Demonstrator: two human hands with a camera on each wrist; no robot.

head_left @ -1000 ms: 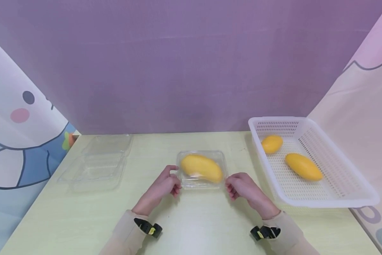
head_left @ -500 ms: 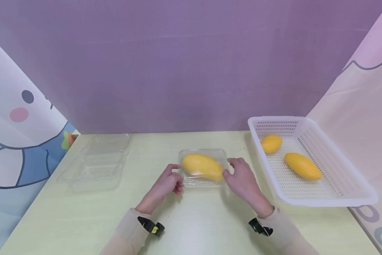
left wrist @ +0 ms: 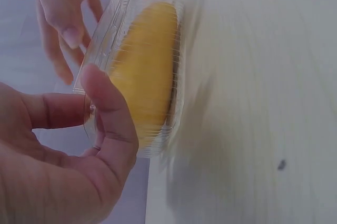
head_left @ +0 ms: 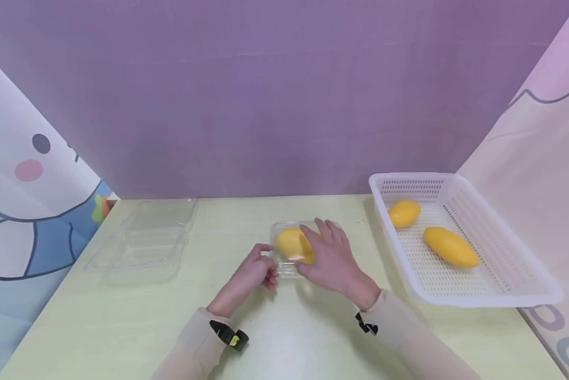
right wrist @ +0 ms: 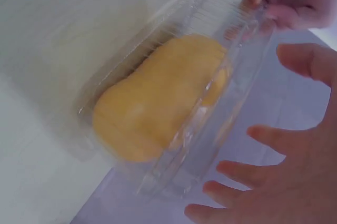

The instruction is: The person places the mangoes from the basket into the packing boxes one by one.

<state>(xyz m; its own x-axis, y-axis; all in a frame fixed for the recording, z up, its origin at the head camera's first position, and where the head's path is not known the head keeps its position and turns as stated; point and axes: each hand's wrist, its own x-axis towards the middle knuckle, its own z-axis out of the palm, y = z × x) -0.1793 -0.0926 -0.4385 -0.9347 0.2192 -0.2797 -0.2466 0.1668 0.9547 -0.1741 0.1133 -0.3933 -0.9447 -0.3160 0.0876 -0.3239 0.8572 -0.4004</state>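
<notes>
A clear plastic clamshell box (head_left: 287, 271) stands mid-table with its lid down, and a yellow mango (head_left: 291, 243) shows through its walls. At the box's left front corner, my left hand (head_left: 251, 272) pinches the rim between thumb and forefinger (left wrist: 58, 111). Spread over the right part of the lid, my right hand (head_left: 332, 258) hides one end of the mango in the head view. Its fingers (right wrist: 247, 174) are extended and apart, just off the lid in the right wrist view.
On the right stands a white slotted basket (head_left: 517, 240) with two mangoes, the nearer one (head_left: 451, 247) larger in view. Open clear plastic boxes (head_left: 147, 243) lie at the left. A purple backdrop (head_left: 275, 105) rises behind the table (head_left: 284, 327).
My right hand has left the box's right corner, spread its fingers and moved left over the lid. The box and my left hand have shifted slightly right.
</notes>
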